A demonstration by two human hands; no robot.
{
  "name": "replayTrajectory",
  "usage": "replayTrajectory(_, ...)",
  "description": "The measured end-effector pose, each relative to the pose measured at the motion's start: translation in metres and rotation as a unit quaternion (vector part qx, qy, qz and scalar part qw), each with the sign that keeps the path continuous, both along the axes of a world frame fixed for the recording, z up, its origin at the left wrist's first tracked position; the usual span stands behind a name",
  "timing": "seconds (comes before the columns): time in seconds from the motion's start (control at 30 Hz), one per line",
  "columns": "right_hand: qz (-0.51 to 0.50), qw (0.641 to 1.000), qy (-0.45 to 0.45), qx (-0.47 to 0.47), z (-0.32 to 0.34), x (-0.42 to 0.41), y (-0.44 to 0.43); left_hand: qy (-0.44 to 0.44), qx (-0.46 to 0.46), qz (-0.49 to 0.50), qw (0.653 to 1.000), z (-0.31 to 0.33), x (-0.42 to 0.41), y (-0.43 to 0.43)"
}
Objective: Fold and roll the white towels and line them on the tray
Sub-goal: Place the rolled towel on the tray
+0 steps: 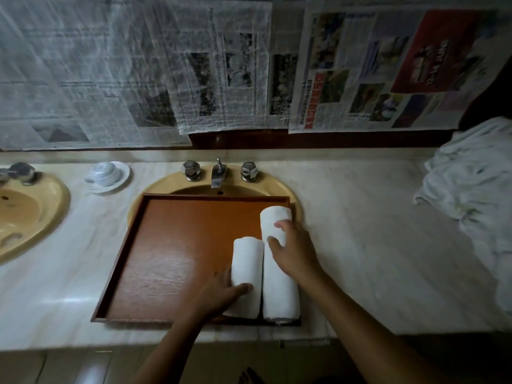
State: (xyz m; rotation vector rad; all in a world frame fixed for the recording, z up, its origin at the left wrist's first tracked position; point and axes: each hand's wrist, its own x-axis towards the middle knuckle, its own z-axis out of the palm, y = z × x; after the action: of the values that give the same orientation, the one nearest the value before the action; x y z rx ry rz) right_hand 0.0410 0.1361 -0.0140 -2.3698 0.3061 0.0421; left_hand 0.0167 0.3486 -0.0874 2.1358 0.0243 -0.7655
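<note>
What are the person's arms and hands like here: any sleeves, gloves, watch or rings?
No gloves on the left hand or right hand, and no ring, watch or bracelet shows. The left forearm and right forearm are uncovered down to the frame's bottom edge; no sleeve is in view. Dim light hides finer marks.

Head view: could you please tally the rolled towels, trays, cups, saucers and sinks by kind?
Rolled towels: 2
Tray: 1
Cup: 1
Saucer: 1
Sinks: 2
Total: 7
</note>
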Motion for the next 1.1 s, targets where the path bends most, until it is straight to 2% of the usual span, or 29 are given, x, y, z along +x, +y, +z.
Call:
replayTrajectory(0.13, -0.016, 0.991, 0.129, 0.026, -0.013, -0.049, -0.023, -0.041, 0.001, -0.035, 0.999, 0.007, 0.008, -0.002)
replayTrajectory(0.23, -0.015, 0.982, 0.176, 0.072, -0.02, -0.078, -0.014, -0.02, -0.01, -0.057, 0.998, 0.01, 0.01, -0.005)
replayTrajectory(0.43, -0.039, 0.982, 0.177, 0.049, -0.039, -0.089, -0.002, 0.021, -0.09, -0.01, 0.996, 0.002, 0.008, -0.014)
replayTrajectory(0.57, -0.029, 0.983, 0.178, 0.046, -0.04, -0.087, -0.01, 0.017, -0.129, 0.01, 0.991, 0.003, 0.0, -0.02)
replayTrajectory(0.73, -0.047, 0.982, 0.172, 0.064, -0.05, -0.089, -0.013, -0.1, 0.059, -0.016, 0.993, 0.009, -0.012, -0.031)
replayTrajectory(0.93, -0.124, 0.977, 0.154, 0.084, -0.056, -0.093, -0.016, -0.089, 0.035, -0.011, 0.995, 0.001, -0.004, -0.016)
replayTrajectory(1.0, -0.146, 0.969, 0.16, 0.121, -0.055, -0.091, -0.02, -0.098, 0.04, 0.034, 0.994, 0.009, -0.001, -0.003)
replayTrajectory(1.1, -0.151, 0.958, 0.176, 0.171, -0.056, -0.09, -0.023, -0.164, 0.042, 0.128, 0.977, 0.021, 0.004, 0.035)
